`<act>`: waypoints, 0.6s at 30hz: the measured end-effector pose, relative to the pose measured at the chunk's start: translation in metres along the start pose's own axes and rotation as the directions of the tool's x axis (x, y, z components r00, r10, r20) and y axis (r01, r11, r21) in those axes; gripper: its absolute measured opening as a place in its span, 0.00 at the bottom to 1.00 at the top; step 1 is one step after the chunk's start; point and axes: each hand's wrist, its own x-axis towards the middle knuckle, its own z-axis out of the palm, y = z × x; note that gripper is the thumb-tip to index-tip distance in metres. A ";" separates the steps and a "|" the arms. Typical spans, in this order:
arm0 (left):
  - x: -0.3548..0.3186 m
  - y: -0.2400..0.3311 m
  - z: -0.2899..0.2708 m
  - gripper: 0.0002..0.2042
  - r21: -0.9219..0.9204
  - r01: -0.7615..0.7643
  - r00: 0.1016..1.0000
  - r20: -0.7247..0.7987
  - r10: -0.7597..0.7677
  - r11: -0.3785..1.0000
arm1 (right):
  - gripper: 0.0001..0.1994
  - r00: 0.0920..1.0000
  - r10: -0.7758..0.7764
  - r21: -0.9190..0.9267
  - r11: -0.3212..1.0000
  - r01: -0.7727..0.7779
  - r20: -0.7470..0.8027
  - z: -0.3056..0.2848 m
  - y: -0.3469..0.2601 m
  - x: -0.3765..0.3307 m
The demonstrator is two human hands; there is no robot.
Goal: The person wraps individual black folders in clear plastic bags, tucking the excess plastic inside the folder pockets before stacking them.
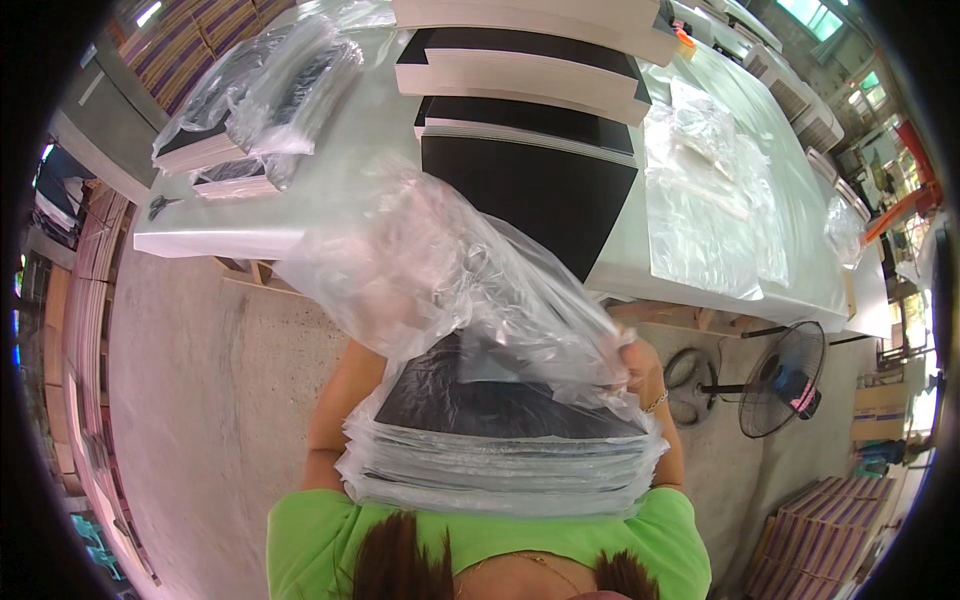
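A stack of black sheets wrapped in clear plastic bags lies right in front of my chest. Over its far end spreads a loose, crumpled clear plastic bag, lifted and partly blurred. My right hand grips the bag's right edge, fingers closed on the film. Behind or within the film on the other side is my left hand, blurred, so its fingers cannot be made out. Just beyond the bag, a stack of black sheets rests on the table.
Further stacks of black-topped white sheets continue along the pale table. Bagged stacks and scissors are on the left, flat plastic bags on the right. A standing fan and piled flat cartons occupy the right floor.
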 end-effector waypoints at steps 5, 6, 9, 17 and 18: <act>-0.002 -0.011 -0.021 0.18 0.114 0.219 0.963 0.136 -0.234 0.969 | 0.34 0.760 -0.205 0.500 0.643 0.580 -0.617 0.042 -0.038 0.025; -0.003 -0.015 -0.029 0.19 0.219 0.297 0.929 0.160 -0.335 0.929 | 0.33 0.806 -0.347 0.429 0.709 0.560 -0.480 0.028 -0.040 0.028; -0.017 -0.012 -0.048 0.20 0.490 0.336 0.869 0.167 -0.465 0.804 | 0.30 0.720 -0.556 -0.209 0.829 0.519 -0.415 0.002 -0.027 0.036; 0.007 0.007 0.013 0.25 -0.224 -0.046 0.986 0.146 0.080 0.973 | 0.30 0.998 -0.053 0.122 0.991 0.047 0.047 -0.016 0.009 -0.006; 0.008 0.002 0.016 0.26 -0.232 0.187 0.909 0.410 -0.078 0.955 | 0.28 0.972 -0.164 0.119 0.975 0.185 -0.166 -0.012 0.006 -0.007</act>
